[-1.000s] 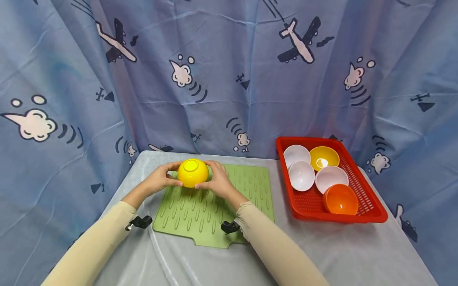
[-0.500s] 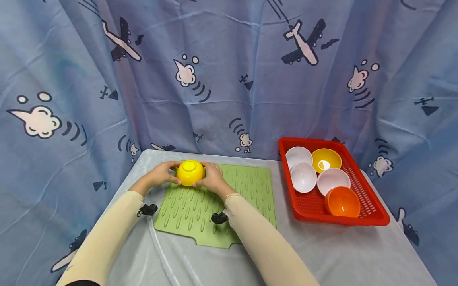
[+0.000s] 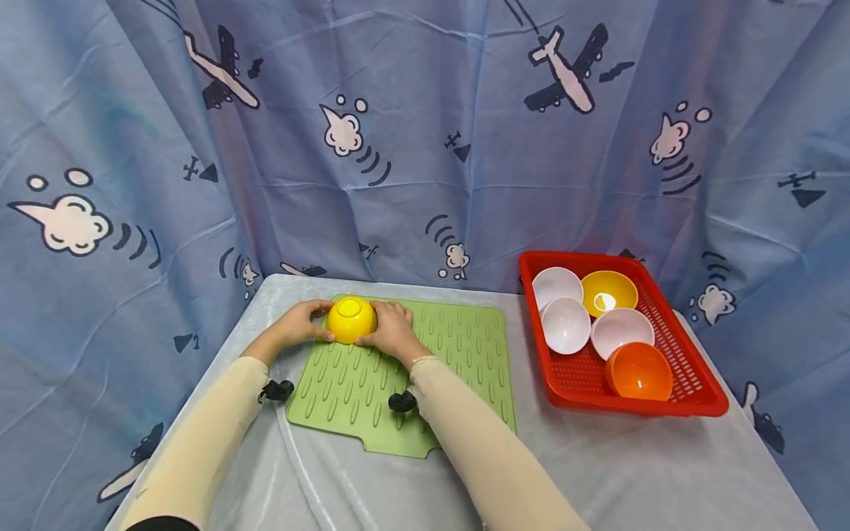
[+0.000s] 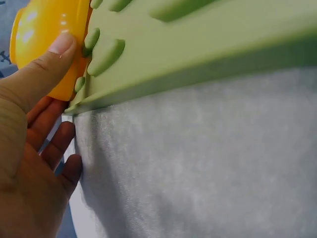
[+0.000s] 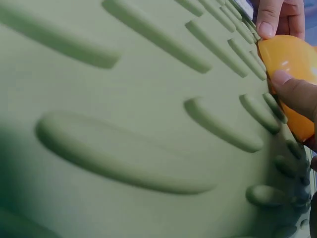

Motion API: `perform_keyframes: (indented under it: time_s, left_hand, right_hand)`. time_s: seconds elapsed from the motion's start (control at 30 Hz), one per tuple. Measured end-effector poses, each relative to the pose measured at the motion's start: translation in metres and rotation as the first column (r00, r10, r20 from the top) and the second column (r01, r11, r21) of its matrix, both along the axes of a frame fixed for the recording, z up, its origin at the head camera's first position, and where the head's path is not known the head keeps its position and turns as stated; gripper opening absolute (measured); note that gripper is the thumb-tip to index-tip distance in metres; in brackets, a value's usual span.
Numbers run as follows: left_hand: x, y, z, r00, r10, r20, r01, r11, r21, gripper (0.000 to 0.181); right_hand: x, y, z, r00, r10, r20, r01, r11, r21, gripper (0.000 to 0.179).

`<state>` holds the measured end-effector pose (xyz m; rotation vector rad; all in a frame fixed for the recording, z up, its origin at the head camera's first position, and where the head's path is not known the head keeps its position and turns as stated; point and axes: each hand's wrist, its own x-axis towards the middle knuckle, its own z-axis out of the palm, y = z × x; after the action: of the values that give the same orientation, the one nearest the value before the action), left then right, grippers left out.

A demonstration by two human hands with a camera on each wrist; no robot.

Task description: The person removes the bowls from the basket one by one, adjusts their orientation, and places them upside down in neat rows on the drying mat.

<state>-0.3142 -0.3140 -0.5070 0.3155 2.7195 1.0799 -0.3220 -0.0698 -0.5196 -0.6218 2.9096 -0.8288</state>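
A yellow bowl (image 3: 350, 321) sits upside down on the back left corner of the green ridged mat (image 3: 438, 369), its foot ring facing up. My left hand (image 3: 299, 323) holds its left side, and my right hand (image 3: 395, 332) holds its right side. Seen from the left wrist, the thumb lies against the yellow bowl (image 4: 54, 44) while the other fingers curl beside and behind it. Both thumbs touch the near side of the bowl (image 5: 292, 54) in the right wrist view, where its rim meets the mat's ridges.
On the right stands a red basket (image 3: 551, 383) with perforated sides. Inside it are white bowls (image 3: 566, 326), a pale pink bowl (image 3: 622, 330), a yellow bowl (image 3: 617, 284) and an orange bowl (image 3: 639, 372). A blue curtain (image 3: 412, 147) hangs behind the grey-covered table (image 3: 372, 494).
Both hands have lowered the yellow bowl onto the mat, slightly to the left. It stays gripped between them. The head view has shifted a little; the basket's bowls look unchanged.
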Motion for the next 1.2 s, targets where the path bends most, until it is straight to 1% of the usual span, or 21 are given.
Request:
perform_keyframes:
  time_s: [0.1,0.23,0.43,0.5,0.6,0.67,0.73,0.83,1.0,1.1,1.13,1.2]
  left_hand:
    - [0.0,0.0,0.003,1.0,-0.011,-0.01,0.011,1.0,-0.016,0.079]
    - [-0.003,0.005,0.012,0.999,-0.026,-0.029,0.025,1.0,-0.01,0.079]
    - [-0.01,0.023,0.027,0.992,-0.056,-0.115,0.058,0.998,0.009,0.075]
    - [-0.012,0.029,0.029,0.987,-0.072,-0.141,0.075,0.997,0.012,0.072]
    - [-0.012,0.035,0.031,0.983,-0.081,-0.167,0.083,0.997,0.005,0.065]
    - [-0.011,0.037,0.031,0.982,-0.062,-0.179,0.058,0.998,-0.026,0.061]
    - [-0.009,0.038,0.032,0.982,-0.032,-0.186,0.02,0.998,-0.066,0.058]
    - [-0.006,0.039,0.034,0.983,0.017,-0.185,-0.036,0.994,-0.103,0.058]
    - [-0.006,0.042,0.035,0.985,0.057,-0.162,-0.072,0.994,-0.088,0.059]
    - [-0.004,0.043,0.033,0.987,0.064,-0.15,-0.077,0.993,-0.086,0.06]
    - [-0.003,0.043,0.032,0.987,0.064,-0.145,-0.078,0.993,-0.09,0.06]
    - [-0.001,0.044,0.031,0.989,0.061,-0.137,-0.075,0.992,-0.103,0.059]
  right_hand:
    - [0.0,0.001,0.003,1.0,0.015,-0.017,-0.014,0.999,0.037,0.088]
    - [-0.002,0.001,0.004,1.0,0.015,-0.005,-0.015,0.998,0.067,0.088]
    - [-0.004,0.003,0.004,1.0,0.009,-0.016,-0.008,0.996,0.089,0.087]
    - [-0.004,0.003,0.004,1.0,0.006,-0.02,-0.004,0.996,0.094,0.087]
    - [-0.002,0.002,0.004,1.0,-0.001,-0.016,0.003,0.994,0.105,0.087]
    - [0.0,0.001,0.005,1.0,0.002,-0.007,-0.002,0.995,0.1,0.087]
    - [0.002,0.001,0.006,1.0,0.005,-0.002,-0.005,0.996,0.088,0.087]
    - [0.005,0.004,0.009,1.0,0.011,0.009,-0.012,0.998,0.057,0.086]
    - [0.013,0.02,0.013,1.0,0.028,0.002,-0.028,1.0,0.0,0.087]
    - [0.023,0.034,0.023,0.998,0.057,-0.001,-0.057,0.997,-0.06,0.088]
    - [0.027,0.039,0.029,0.998,0.07,-0.004,-0.07,0.995,-0.073,0.087]
    - [0.035,0.051,0.046,0.995,0.098,-0.007,-0.098,0.99,-0.097,0.087]
